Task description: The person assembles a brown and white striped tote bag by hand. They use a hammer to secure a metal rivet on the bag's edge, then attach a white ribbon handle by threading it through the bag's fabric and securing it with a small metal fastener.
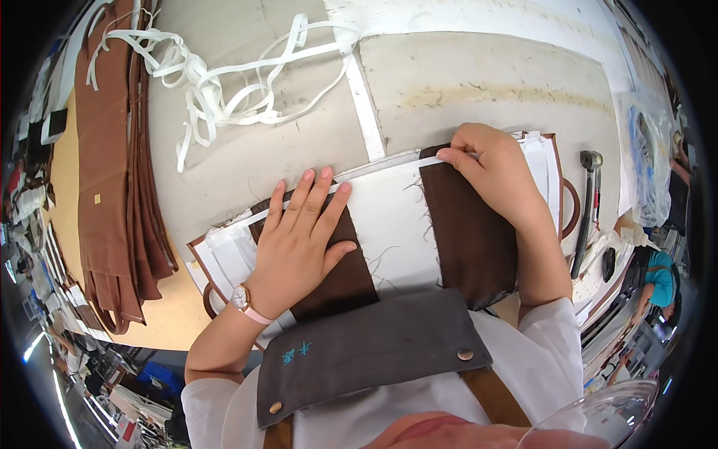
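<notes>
Left hand (299,239) is lying flat with fingers spread lightly, pressing down on a dark brown fabric panel (336,273) in the lower middle of the frame; a pale wristwatch (241,298) is sitting on its wrist. Right hand (497,176) is curling over the upper edge of a second dark brown panel (467,239), its fingertips pinching a narrow white strip (389,161) that is running along the top edge of both panels. Between the two panels a white fabric sheet (393,224) is showing, with loose threads trailing over it. All of this is resting on a grey padded worktop (479,82) that is filling the upper middle of the frame. Near the upper left, a tangle of white tape (217,90) is lying loose on the worktop. Along the left edge, a stack of long reddish-brown fabric pieces (112,179) is lying. At the right, a dark metal tool (587,202) is lying just beside the work. At the bottom, a grey apron bib (366,348) is hanging over a white shirt.
</notes>
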Available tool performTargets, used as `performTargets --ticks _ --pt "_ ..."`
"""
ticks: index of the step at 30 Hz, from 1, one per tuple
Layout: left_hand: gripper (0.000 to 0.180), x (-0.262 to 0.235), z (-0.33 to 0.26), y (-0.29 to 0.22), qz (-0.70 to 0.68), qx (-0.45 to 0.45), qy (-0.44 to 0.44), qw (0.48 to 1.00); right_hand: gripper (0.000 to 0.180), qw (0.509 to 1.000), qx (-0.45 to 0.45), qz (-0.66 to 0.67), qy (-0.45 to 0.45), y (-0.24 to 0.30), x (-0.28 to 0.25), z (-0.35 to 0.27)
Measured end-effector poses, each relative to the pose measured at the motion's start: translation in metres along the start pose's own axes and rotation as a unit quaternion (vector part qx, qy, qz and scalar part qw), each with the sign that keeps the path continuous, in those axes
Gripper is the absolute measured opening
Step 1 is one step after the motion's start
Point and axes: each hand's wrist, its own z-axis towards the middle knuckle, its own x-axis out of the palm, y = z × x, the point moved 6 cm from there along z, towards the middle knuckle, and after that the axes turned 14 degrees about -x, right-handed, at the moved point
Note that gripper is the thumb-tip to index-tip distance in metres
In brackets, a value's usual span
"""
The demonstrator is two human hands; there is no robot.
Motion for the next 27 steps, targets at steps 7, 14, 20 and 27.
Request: performTargets --ticks 7,14,20,27 --pt "0.074 -0.012 0.005 -0.007 0.05 0.005 -0.047 0.998 0.022 0.999 -0.029 -0.025 -0.021 -0.003 0.004 -0.001" --pt "0.059 -0.021 0.039 -0.06 -0.037 0.133 -0.129 0.982 0.024 0.997 -0.031 -0.065 -0.021 -0.001 0.005 0.001" --pt "0.041 -0.005 0.065 -0.07 -0.044 0.153 -0.155 0.975 0.027 0.995 0.037 -0.087 -0.032 -0.001 -0.027 -0.017" --pt "0.039 -0.001 0.067 -0.071 -0.05 0.154 -0.18 0.97 0.023 0.99 0.123 -0.002 -0.064 -0.04 -0.043 -0.032"
